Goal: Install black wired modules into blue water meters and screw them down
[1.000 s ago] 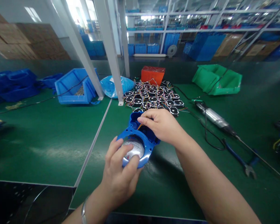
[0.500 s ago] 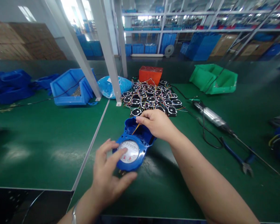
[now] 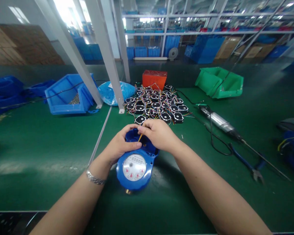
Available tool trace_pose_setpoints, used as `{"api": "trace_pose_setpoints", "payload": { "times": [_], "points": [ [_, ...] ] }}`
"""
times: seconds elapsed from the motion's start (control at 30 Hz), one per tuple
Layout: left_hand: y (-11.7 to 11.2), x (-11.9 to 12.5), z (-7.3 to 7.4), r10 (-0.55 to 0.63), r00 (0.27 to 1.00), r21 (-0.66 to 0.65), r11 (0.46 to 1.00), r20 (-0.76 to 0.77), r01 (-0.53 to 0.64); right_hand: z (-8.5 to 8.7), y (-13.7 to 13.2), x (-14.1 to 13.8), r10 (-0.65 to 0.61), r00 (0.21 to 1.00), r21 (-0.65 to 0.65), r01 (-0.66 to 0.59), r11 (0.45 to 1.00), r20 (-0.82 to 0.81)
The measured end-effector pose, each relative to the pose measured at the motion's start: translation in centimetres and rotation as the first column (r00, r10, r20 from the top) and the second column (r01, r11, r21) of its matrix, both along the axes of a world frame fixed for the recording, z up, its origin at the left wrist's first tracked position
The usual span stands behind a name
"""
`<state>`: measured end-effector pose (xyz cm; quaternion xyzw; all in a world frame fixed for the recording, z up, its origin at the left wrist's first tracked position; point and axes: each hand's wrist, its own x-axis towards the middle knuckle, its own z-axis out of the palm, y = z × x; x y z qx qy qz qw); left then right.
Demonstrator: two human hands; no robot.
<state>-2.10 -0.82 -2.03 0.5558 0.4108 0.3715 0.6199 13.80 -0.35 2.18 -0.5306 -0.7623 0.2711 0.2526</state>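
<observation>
A blue water meter [image 3: 134, 169] with a white dial lies on the green bench in front of me. My left hand [image 3: 121, 143] curls around the left side of its open upper compartment, fingers closed on the housing. My right hand [image 3: 158, 132] is pinched at the compartment's top, holding thin orange and yellow wires [image 3: 140, 137] that run into it. Just beyond my hands lies a pile of several small black modules with coloured wires [image 3: 156, 104].
An orange box [image 3: 154, 79] stands behind the modules. A green bin [image 3: 219, 83] sits at the right, a blue bin [image 3: 66, 94] and a blue bag [image 3: 112, 92] at the left. An electric screwdriver [image 3: 219, 122] with cable and pliers [image 3: 247, 163] lie to the right. Grey posts [image 3: 105, 52] rise behind.
My left hand left the dial face and moved up to grip the meter's upper compartment. The meter now lies flatter with the dial uncovered. My right hand stayed at the wires.
</observation>
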Motion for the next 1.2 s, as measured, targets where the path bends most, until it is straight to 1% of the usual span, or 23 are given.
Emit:
{"api": "trace_pose_setpoints", "payload": {
  "times": [0.1, 0.17, 0.27, 0.37, 0.43, 0.5, 0.63, 0.7, 0.83, 0.93, 1.03, 1.1, 1.17, 1.2],
  "points": [
    [-1.4, -0.1, 0.0, 0.058, 0.998, 0.042, 0.998, -0.040, -0.056, 0.3, -0.1, 0.0, 0.064, 0.997, -0.036, -0.066, 0.997, -0.047],
    [-2.2, -0.2, -0.3, 0.124, 0.990, 0.098, 0.988, -0.067, -0.117, 0.5, -0.2, 0.0, 0.091, 0.995, -0.033, -0.092, 0.995, -0.052],
    [-3.1, 0.0, -1.0, 0.249, 0.961, 0.219, 0.951, -0.119, -0.219, 0.7, -0.5, -0.1, 0.096, 0.995, 0.006, -0.096, 0.995, -0.029],
    [-3.6, 0.2, -1.9, 0.310, 0.943, 0.321, 0.911, -0.121, -0.259, 0.6, -0.7, -0.4, 0.069, 0.997, 0.044, -0.068, 0.997, -0.037],
    [-3.8, 0.3, -2.2, 0.322, 0.942, 0.352, 0.896, -0.100, -0.269, 0.5, -0.9, -0.7, 0.053, 0.997, 0.090, -0.048, 0.995, -0.048],
    [-3.8, 0.4, -2.2, 0.332, 0.938, 0.369, 0.888, -0.099, -0.276, 0.6, -1.2, -1.0, 0.047, 0.998, 0.169, -0.038, 0.985, -0.045],
    [-3.8, 0.3, -2.0, 0.328, 0.935, 0.400, 0.882, -0.138, -0.250, 0.7, -1.9, -1.4, 0.057, 0.998, 0.360, -0.054, 0.931, 0.001],
    [-3.8, 0.3, -1.9, 0.324, 0.934, 0.413, 0.879, -0.151, -0.238, 0.6, -2.2, -1.5, 0.060, 0.998, 0.420, -0.056, 0.906, 0.005],
    [-3.6, 0.1, -1.9, 0.311, 0.936, 0.425, 0.879, -0.166, -0.216, -0.1, -2.0, -1.6, 0.057, 0.997, 0.458, -0.029, 0.888, -0.049],
    [-3.6, 0.0, -2.0, 0.296, 0.937, 0.450, 0.873, -0.184, -0.187, -0.2, -1.8, -1.7, 0.062, 0.994, 0.430, -0.018, 0.903, -0.089],
    [-3.7, -0.2, -2.0, 0.301, 0.934, 0.534, 0.830, -0.191, -0.158, 0.9, -2.1, -1.5, 0.087, 0.990, 0.402, -0.033, 0.915, -0.115],
    [-3.7, -0.4, -2.1, 0.300, 0.935, 0.569, 0.809, -0.187, -0.146, 2.2, -2.8, -0.9, 0.078, 0.982, 0.430, 0.003, 0.903, -0.170],
    [-3.7, -0.5, -2.2, 0.277, 0.944, 0.561, 0.817, -0.180, -0.133, 3.4, -3.6, 0.0, 0.039, 0.975, 0.469, 0.070, 0.880, -0.218],
    [-3.6, -0.6, -2.3, 0.264, 0.949, 0.549, 0.826, -0.174, -0.129, 3.8, -4.0, 0.7, 0.015, 0.976, 0.484, 0.093, 0.870, -0.215]
  ]
}}
